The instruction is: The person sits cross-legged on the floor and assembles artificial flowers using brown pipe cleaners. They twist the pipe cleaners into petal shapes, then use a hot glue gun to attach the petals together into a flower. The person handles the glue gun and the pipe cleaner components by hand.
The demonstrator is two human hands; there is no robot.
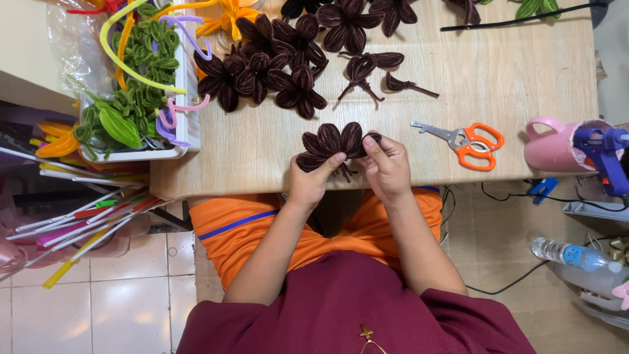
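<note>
Wooden table [511, 78] — flowers [275, 69], scissors [466, 141].

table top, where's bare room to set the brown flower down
Bare wood lies on the table between the loose brown petals and the orange scissors, and right of the white tray, ahead of the left hand. The top left is crowded with finished brown flowers.

Brown pipe-cleaner flower [333, 143] between both hands
</note>
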